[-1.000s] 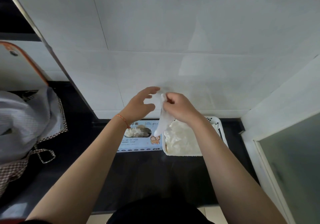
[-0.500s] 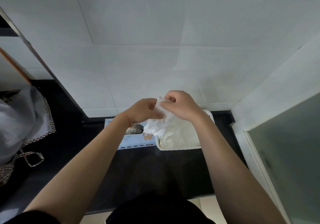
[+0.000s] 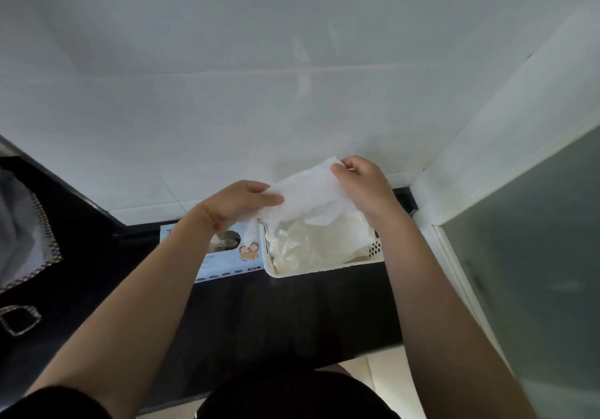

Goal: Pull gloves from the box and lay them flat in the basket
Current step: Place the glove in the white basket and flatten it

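Head view: glove stretched between two hands above the basket.

The left hand [image 3: 238, 202] pinches the glove [image 3: 308, 196] at its left edge, thumb on top and fingers curled beneath; the right hand [image 3: 363, 186] pinches the far right corner between curled fingertips. The glove spans the gap between them, held in the air over the far part of the white basket [image 3: 324, 271]. It is thin, translucent white film, crinkled, spread nearly flat (finger shapes not distinguishable). The basket sits on the dark counter [image 3: 259, 305] and holds a pile of similar pale gloves. Touching its left side, the light blue glove box [image 3: 227, 261] lies flat, its opening partly hidden by the left wrist.
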Motion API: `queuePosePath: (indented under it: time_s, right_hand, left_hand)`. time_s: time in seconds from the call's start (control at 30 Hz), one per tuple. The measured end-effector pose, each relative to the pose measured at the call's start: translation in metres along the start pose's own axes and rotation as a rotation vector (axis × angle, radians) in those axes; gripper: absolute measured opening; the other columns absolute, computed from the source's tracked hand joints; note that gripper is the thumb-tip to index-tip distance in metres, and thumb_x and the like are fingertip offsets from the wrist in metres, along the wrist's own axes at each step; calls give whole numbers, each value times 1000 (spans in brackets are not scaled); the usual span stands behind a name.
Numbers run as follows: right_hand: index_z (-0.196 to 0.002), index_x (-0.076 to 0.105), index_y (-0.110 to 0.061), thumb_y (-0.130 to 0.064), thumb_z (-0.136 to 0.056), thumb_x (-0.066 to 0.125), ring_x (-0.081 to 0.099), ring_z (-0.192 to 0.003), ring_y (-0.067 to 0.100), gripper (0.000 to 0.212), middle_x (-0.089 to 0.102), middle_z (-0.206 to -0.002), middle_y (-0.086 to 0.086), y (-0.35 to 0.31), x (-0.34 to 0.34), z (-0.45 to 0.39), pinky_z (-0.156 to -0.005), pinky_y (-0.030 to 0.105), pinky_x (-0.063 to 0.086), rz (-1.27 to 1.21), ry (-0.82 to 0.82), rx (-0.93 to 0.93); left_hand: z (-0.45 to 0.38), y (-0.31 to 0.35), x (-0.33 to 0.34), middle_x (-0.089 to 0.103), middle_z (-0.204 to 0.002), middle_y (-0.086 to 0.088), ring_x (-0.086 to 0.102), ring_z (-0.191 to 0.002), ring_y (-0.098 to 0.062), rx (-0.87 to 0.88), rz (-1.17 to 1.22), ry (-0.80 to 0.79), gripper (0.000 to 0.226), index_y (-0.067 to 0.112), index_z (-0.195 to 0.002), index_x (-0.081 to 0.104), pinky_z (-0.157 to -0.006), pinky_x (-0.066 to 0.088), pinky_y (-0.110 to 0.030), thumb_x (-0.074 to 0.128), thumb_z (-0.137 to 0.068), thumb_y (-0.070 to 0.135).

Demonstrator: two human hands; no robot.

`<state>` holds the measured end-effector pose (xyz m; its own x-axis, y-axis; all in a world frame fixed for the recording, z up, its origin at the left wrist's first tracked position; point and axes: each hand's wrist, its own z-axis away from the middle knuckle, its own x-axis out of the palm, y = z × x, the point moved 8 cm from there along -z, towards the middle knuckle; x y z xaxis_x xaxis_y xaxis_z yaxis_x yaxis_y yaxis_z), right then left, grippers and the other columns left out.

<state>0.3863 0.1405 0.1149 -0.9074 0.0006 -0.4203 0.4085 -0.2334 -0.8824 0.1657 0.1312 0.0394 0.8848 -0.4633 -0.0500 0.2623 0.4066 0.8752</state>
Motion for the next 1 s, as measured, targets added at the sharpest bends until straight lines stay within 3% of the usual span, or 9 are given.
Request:
queuePosePath:
  time_s: [0.17,0.27,0.33,0.43,0.57,0.63,0.73,0.87,1.0]
  right_hand:
    - [-81,56,-6,-26,-93,53,46,-66,17,24,50,-74,5,66,-9,-20,-58,27,38,43,-20,195]
    - [-78,52,-13,-16,-91,51,46,-64,22,14,50,-73,10,114,-6,-34,-60,31,37,156,-79,263]
    - [-91,59,-17,-11,-92,51,56,-74,25,11,58,-84,8,135,-5,-42,-64,35,45,227,-126,284]
    - [-117,62,-11,-7,-95,48,61,-94,23,26,62,-108,5,151,-8,-54,-71,32,49,324,-140,256]
    - [-109,48,-13,-7,-96,45,56,-73,17,14,59,-94,2,154,-13,-61,-63,37,51,457,-139,182]
    - [-106,43,-15,-6,-97,44,54,-65,17,13,55,-81,0,150,-14,-63,-58,37,51,579,-152,109]
    - [-102,42,-18,-5,-97,42,51,-61,16,15,54,-75,-1,146,-12,-63,-49,29,37,766,-172,-23]
    - [-98,43,-19,-2,-94,45,45,-55,15,19,50,-72,-1,144,-6,-58,-48,27,32,976,-206,-126]
    - [-118,46,-19,-4,-94,47,51,-62,16,28,53,-83,-1,147,1,-56,-51,27,35,1104,-225,-181]
  left_hand:
    - [-44,7,8,69,-79,8,62,-74,-9,-44,-402,35,17,23,-90,73,-72,44,-23,75,-84,38]
    - [-80,-5,25,64,-103,3,59,-98,-15,-55,-722,72,29,19,-109,70,-87,42,-25,75,-84,33]
    - [-97,-12,32,65,-115,0,60,-108,-19,-53,-879,128,28,19,-112,69,-95,46,-30,71,-86,30]
    - [-95,-10,39,63,-116,2,59,-108,-22,-43,-1083,277,26,22,-112,65,-90,49,-36,62,-88,33]
    - [-76,7,76,63,-111,-9,59,-107,-31,353,-1289,533,45,12,-109,64,-91,46,-41,42,-85,44]
    - [-78,-5,98,59,-125,-9,54,-120,-31,411,-1314,457,57,15,-122,60,-105,39,-45,39,-85,52]
    - [-88,-38,117,29,-157,-5,20,-148,-28,244,-1407,243,80,27,-149,34,-121,13,-49,30,-83,72]
    - [-89,-58,115,11,-163,-1,2,-151,-23,147,-1422,249,96,33,-155,16,-121,1,-51,23,-73,83]
    - [-85,-73,107,2,-165,-2,-3,-152,-23,79,-1417,272,103,36,-155,6,-121,-3,-50,24,-68,88]
